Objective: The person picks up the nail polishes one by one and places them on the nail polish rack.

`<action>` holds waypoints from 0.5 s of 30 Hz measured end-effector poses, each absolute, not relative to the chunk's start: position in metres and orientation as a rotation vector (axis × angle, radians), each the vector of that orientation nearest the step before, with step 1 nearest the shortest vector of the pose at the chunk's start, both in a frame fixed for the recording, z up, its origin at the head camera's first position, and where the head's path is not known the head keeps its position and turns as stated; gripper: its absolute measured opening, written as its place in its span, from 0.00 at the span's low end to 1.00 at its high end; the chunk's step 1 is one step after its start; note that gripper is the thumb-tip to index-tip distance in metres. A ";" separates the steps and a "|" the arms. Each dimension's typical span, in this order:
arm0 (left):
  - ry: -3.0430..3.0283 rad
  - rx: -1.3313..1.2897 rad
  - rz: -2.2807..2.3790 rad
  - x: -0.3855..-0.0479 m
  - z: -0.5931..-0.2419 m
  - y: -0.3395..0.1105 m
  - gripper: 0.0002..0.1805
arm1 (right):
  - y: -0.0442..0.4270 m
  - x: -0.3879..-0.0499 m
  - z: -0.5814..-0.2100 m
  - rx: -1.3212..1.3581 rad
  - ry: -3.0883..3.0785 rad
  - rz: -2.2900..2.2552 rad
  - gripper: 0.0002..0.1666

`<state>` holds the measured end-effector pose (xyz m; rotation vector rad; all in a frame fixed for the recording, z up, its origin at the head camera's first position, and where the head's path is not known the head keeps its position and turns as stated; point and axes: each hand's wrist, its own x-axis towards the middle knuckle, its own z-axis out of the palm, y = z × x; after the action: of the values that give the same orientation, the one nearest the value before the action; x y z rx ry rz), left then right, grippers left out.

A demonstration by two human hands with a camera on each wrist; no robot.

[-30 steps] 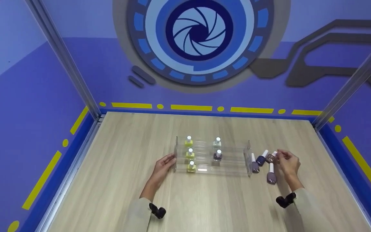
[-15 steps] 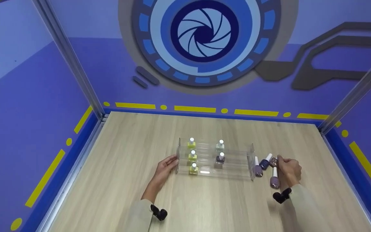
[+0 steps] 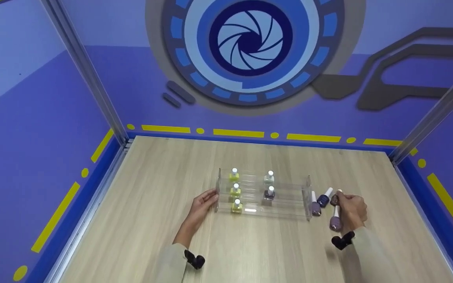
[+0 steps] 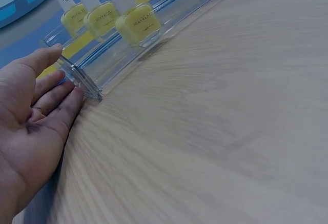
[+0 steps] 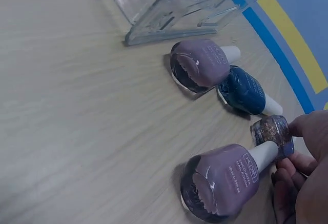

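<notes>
A clear tiered display rack (image 3: 264,214) stands mid-table with small nail polish bottles upright on its steps. Yellow bottles (image 4: 138,24) line its left end; a pale one (image 3: 269,177) and a dark one (image 3: 269,193) stand farther right. My left hand (image 3: 203,202) touches the rack's left end panel, thumb near the panel's upper corner and fingers loosely extended. To the rack's right, my right hand (image 3: 353,208) pinches a brown glitter nail polish bottle (image 5: 274,131) between thumb and fingers. Its cap is mostly hidden by the hand in the right wrist view.
Beside the rack lie a mauve nail polish bottle (image 5: 200,65) and a dark blue one (image 5: 241,90). Another mauve bottle (image 5: 220,183) lies closest to my right hand. Blue-purple printed walls (image 3: 92,78) and metal posts (image 3: 85,70) bound the wooden table (image 3: 266,251).
My right hand has turned and closed in on the glitter bottle, which has tipped slightly. The left hand stays at the rack's end. The head view has shifted a little.
</notes>
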<state>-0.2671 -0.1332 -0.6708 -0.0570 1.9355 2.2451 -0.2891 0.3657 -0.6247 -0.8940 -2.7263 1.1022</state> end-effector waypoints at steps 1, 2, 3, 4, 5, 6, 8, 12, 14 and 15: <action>1.935 -0.058 2.245 -0.267 -0.671 -0.133 0.32 | 0.366 -0.288 -0.625 -0.878 -2.729 1.101 0.33; 1.933 -0.060 2.248 -0.266 -0.671 -0.133 0.32 | 0.366 -0.287 -0.625 -0.861 -2.734 1.102 0.33; 1.931 -0.054 2.251 -0.266 -0.672 -0.132 0.32 | 0.366 -0.287 -0.626 -0.848 -2.735 1.101 0.33; 1.927 -0.052 2.254 -0.266 -0.672 -0.132 0.31 | 0.366 -0.286 -0.626 -0.835 -2.737 1.096 0.33; 1.927 -0.044 2.254 -0.266 -0.672 -0.132 0.32 | 0.366 -0.285 -0.626 -0.826 -2.741 1.092 0.33; 1.921 -0.043 2.256 -0.266 -0.672 -0.132 0.32 | 0.366 -0.285 -0.626 -0.825 -2.740 1.089 0.33; 1.913 -0.051 2.257 -0.266 -0.671 -0.132 0.31 | 0.365 -0.283 -0.625 -0.836 -2.725 1.096 0.34; 1.927 -0.061 2.249 -0.265 -0.670 -0.131 0.31 | 0.365 -0.281 -0.621 -0.858 -2.687 1.118 0.33; 1.933 -0.072 2.250 -0.265 -0.671 -0.132 0.31 | 0.366 -0.280 -0.619 -0.849 -2.664 1.139 0.33; 1.936 -0.075 2.250 -0.265 -0.671 -0.132 0.31 | 0.367 -0.280 -0.619 -0.834 -2.650 1.147 0.33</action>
<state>-0.2649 -0.1321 -0.6706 -0.0746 1.9356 2.2497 -0.2800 0.3666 -0.6187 -0.8339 -2.6502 1.1470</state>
